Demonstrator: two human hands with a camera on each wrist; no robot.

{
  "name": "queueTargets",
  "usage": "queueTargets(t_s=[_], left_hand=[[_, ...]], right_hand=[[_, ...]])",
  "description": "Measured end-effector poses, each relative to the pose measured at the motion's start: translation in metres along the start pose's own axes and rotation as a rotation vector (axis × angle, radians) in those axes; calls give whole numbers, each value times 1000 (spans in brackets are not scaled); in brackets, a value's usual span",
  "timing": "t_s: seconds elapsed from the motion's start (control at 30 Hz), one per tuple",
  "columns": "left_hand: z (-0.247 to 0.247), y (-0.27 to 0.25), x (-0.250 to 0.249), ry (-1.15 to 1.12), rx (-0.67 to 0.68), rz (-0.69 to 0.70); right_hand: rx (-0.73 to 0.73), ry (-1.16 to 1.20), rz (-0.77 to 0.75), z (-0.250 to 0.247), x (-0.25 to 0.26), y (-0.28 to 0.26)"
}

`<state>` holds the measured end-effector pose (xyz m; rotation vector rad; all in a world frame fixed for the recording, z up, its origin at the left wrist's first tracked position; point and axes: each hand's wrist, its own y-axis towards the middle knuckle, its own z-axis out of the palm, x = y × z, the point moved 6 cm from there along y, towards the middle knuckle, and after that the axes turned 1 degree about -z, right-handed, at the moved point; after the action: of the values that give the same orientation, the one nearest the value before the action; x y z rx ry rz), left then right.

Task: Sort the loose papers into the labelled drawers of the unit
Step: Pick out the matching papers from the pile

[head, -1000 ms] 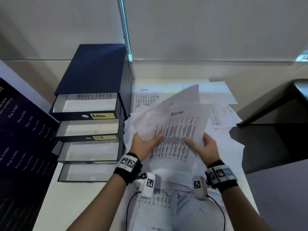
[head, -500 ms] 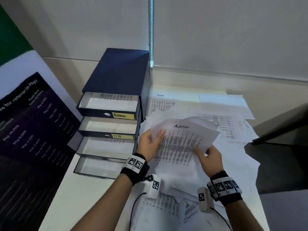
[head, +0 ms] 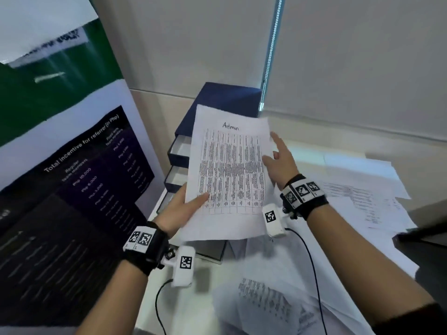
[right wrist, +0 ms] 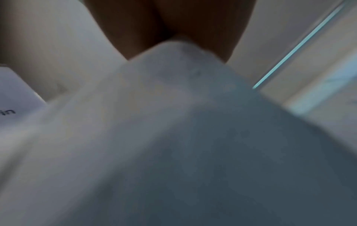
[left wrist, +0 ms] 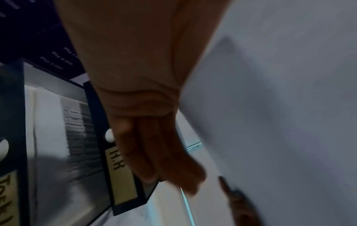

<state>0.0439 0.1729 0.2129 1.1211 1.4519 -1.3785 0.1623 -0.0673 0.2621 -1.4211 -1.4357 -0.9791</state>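
The left hand (head: 179, 211) is pinching the lower left edge of a white printed sheet headed "Admin" in handwriting (head: 232, 170), with the thumb lying across the printed face and the other fingers (left wrist: 160, 152) pressed together behind the page, as the left wrist view shows. That grip is carrying the sheet's weight from below, so the page is standing nearly upright and facing the person, probably so the heading can be read before filing.

The right hand (head: 280, 160) is steadying the sheet's right edge. Its fingers are straight and slightly spread, the index pointing up past the top corner; whether any finger is curling behind the paper I cannot tell, since the right wrist view is mostly blurred paper. Judged from this, it is only keeping the page from flopping.

Just beyond the fingertips of both hands, behind the sheet, the dark blue cardboard drawer unit (head: 229, 97) is standing with its drawers pulled open in steps. Beside the left fingers, a drawer with a yellow label reading "H.R" (left wrist: 119, 172) is showing, and a lower drawer is already holding a printed page (left wrist: 81, 145). The Admin drawer itself is hidden behind the sheet.

To the right of and below the right hand, the loose white papers (head: 362, 201) are lying scattered over the white tabletop (head: 193, 310), still waiting to be sorted. A dark printed banner (head: 96, 170) is standing to the left of the left hand.
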Motion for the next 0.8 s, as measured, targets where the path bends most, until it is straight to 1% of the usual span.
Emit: queueTargets(t_s=[0.07,0.13,0.2,0.27,0.37,0.43,0.47,0.5,0.6,0.63,0.67,0.7,0.8], left_hand=[[-30,-5,-3,-34,-120,39],[-54,-13,-17,-103,-209,44],[-75,-18,-25,-186,-283,27],[-85,-25,-37,-174,-276,32],[-88,-24,-48,-68,-218,79],[-93,-9,-41,-35,-234,96],[-95,0,-37,-21,-264,100],[-97,10,-33,-8,-300,93],[-101,40,-22,3,-376,73],[-104,50,-20,22,-404,78],[-106,60,-20,53,-436,93],[-108,68,-22,105,-477,106],[-104,88,-32,290,-573,143]], right_hand=[[124,-58,59,24,-10,9],[244,4,186,46,-27,13],[330,124,305,65,-33,10],[318,191,363,75,-30,9],[234,211,390,81,-31,22],[212,270,411,81,-32,28],[221,288,419,79,-28,26],[262,302,410,79,-25,22],[533,239,386,81,-19,-5],[587,239,381,82,-19,-11],[588,236,357,83,-19,-13],[546,223,322,83,-18,-9],[335,209,267,80,-14,23]])
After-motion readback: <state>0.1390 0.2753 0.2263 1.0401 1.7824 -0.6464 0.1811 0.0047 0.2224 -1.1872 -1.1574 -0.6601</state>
